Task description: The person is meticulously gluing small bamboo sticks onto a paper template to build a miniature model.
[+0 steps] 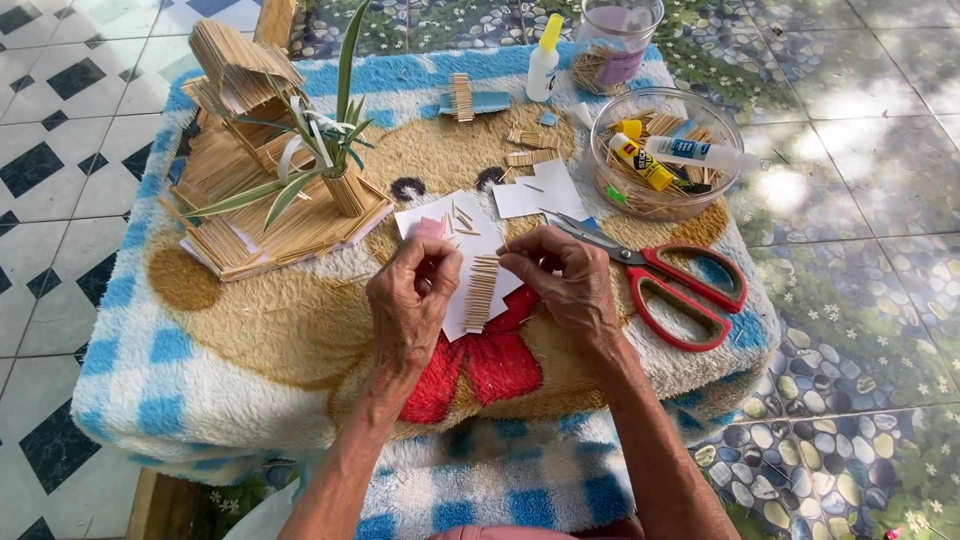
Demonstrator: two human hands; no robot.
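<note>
My left hand (408, 298) and my right hand (567, 282) rest on a white paper card (472, 247) lying on a fluffy blanket. Between them lies a row of toothpicks (481, 291) stuck side by side on the card. The fingertips of both hands pinch at the top of that row; a thin toothpick seems held between them. A few loose toothpicks (461, 217) lie on the card above.
Red-handled scissors (668, 280) lie right of my right hand. A clear bowl (664, 152) holds glue tubes and sticks. A white glue bottle (543, 63), a plastic jar (616, 38) and a toothpick house with a plant (262, 160) stand behind. The blanket (230, 340) covers a low table.
</note>
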